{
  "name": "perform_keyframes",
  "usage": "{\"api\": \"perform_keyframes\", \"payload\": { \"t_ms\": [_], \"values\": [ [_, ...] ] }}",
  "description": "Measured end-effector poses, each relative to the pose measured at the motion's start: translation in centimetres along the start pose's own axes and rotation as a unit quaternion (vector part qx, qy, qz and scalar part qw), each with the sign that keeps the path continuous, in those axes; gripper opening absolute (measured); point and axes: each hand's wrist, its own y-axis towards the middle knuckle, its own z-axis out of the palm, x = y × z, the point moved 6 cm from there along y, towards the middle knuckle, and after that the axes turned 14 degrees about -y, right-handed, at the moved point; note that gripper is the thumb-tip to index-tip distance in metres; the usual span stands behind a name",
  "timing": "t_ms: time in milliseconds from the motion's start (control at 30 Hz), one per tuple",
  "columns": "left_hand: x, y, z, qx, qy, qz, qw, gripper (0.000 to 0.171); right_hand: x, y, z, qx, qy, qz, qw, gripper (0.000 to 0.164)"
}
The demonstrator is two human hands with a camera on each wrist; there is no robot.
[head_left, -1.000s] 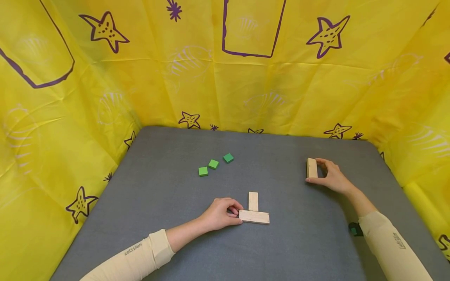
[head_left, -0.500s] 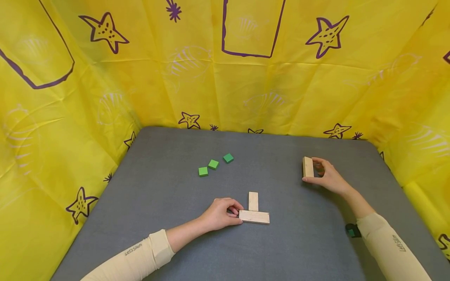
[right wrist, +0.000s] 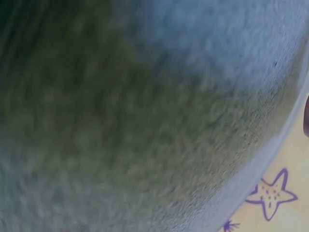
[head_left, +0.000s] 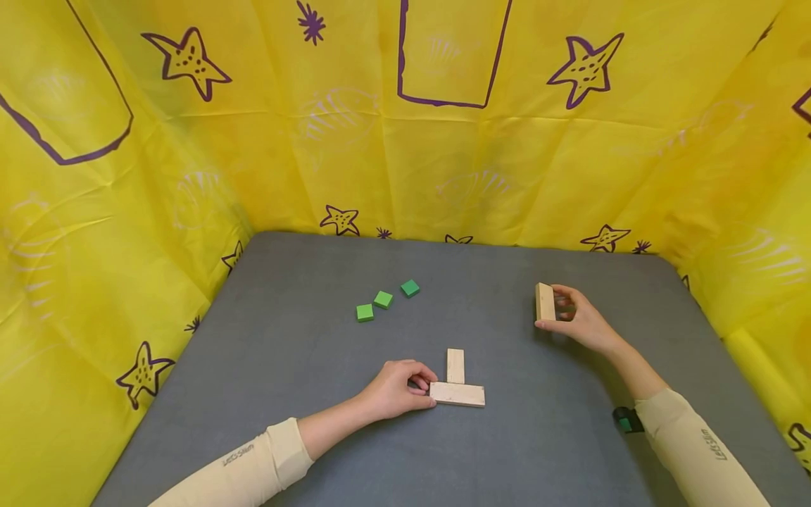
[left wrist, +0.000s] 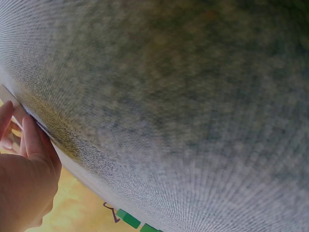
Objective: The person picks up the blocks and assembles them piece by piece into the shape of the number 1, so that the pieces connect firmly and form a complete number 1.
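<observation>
My left hand (head_left: 395,389) pinches the left end of a plain wooden block (head_left: 459,394) lying crosswise on the grey table. Against that block's far side lies a second wooden block (head_left: 455,366), pointing away, so the two form an upside-down T. Further back on the right, my right hand (head_left: 583,320) grips another wooden block (head_left: 545,303) between thumb and fingers, its long side pointing away. In the left wrist view the left fingers (left wrist: 36,140) meet the pale block (left wrist: 13,102). Only a fingertip (right wrist: 306,118) shows in the right wrist view.
Three flat green squares, a light one (head_left: 365,313), a second light one (head_left: 383,300) and a darker one (head_left: 410,288), lie in a slanting row behind the left hand. A small black device (head_left: 627,420) sits by the right cuff. Yellow patterned cloth (head_left: 355,155) encloses the table (head_left: 304,282).
My right hand has moved a little to the left with its wooden block. The left hand keeps its hold on the crosswise block, and the green squares stay put.
</observation>
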Motion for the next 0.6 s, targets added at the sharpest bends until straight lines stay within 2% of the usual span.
{"api": "perform_keyframes", "payload": {
  "t_ms": [600],
  "values": [
    [-0.2, 0.1, 0.0, -0.002, 0.0, 0.001, 1.0, 0.026, 2.3, 0.1, 1.2, -0.014, 0.031, -0.016, 0.999, 0.089]
  ]
}}
